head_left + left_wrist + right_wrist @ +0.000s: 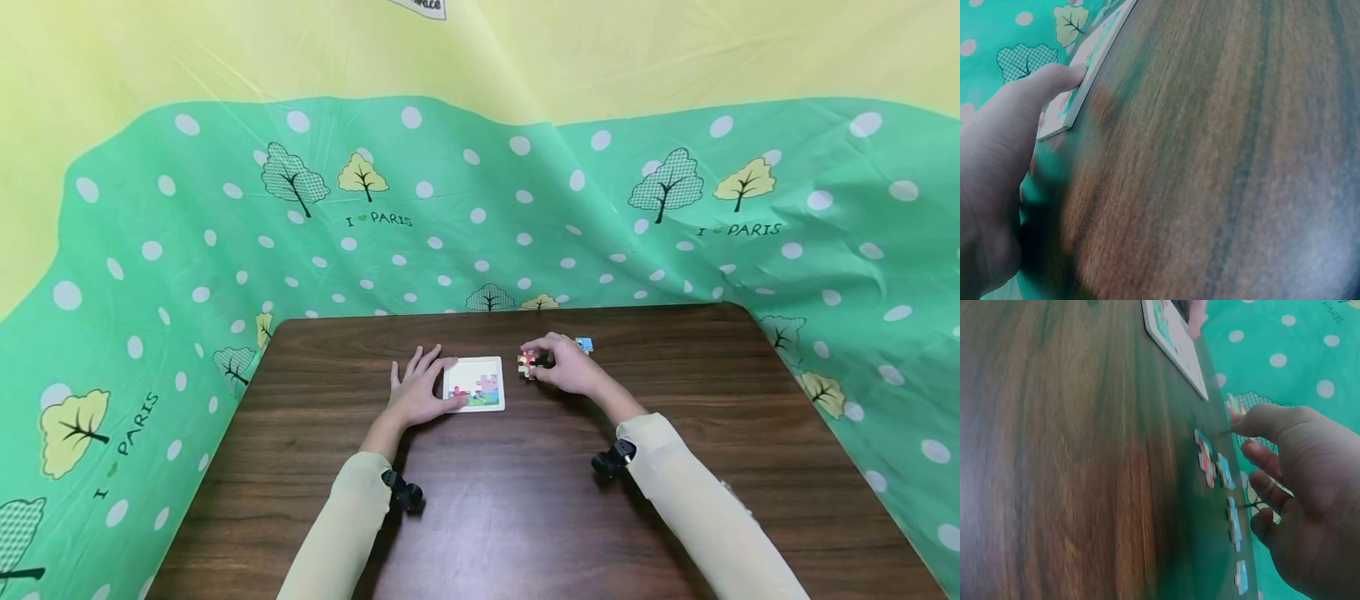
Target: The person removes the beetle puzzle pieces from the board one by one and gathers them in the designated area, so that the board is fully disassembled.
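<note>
A white-framed jigsaw puzzle board (475, 365) lies flat on the table, with pink, red, blue and green pieces filling its lower part. My left hand (414, 397) rests at its left side, fingers spread. The left thumb (1063, 76) lies on the board's near edge. To the right of the board, my right hand (567, 365) pinches a small puzzle piece (1233, 405) between thumb and fingertips, above the table. Below that hand lie loose pieces, including a red and yellow piece (1205, 459) and a blue-edged piece (1225, 470).
More loose pieces, a pale blue one (1234, 524) and another (1241, 577), lie in a row on the brown wooden table (495, 492). One blue piece (584, 343) shows beyond the right hand. A green dotted cloth (487, 208) hangs behind the table's far edge.
</note>
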The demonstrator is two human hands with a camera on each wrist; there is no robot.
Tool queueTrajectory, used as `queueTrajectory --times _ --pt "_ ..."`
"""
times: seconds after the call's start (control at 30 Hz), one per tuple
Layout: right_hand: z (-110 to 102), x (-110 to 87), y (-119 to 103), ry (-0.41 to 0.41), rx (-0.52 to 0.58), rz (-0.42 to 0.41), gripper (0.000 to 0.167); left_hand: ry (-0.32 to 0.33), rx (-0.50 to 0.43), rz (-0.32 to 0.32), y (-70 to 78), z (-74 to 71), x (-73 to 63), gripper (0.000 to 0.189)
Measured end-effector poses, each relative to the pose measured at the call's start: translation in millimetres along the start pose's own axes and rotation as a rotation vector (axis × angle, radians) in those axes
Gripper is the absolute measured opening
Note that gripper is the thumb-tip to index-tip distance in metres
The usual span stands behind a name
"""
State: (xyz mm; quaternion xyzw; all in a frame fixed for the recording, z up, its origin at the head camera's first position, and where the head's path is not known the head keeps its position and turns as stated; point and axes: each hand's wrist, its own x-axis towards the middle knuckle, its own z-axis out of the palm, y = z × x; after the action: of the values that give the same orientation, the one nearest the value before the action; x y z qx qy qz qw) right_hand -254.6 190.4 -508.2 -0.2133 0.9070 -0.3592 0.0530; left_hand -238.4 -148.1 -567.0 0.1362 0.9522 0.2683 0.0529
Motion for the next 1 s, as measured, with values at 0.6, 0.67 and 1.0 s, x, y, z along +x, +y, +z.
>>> queueTrajectory --times 0.6,0.67,1.0 --pt "-16.1 -17.9 39.5 0.064 0.027 -0.108 0.040 -0.006 0.007 0.000 0.8 0.7 -0.5 0.091" --pt "-17.9 -19.5 42.1 0.059 0.032 -0.091 0.040 -0.006 0.003 -0.001 0.5 0.9 -0.5 0.091" --pt "-20.3 -23.1 68.5 0.092 0.018 -0.159 0.039 0.002 -0.002 0.003 0.1 0.3 0.3 0.090"
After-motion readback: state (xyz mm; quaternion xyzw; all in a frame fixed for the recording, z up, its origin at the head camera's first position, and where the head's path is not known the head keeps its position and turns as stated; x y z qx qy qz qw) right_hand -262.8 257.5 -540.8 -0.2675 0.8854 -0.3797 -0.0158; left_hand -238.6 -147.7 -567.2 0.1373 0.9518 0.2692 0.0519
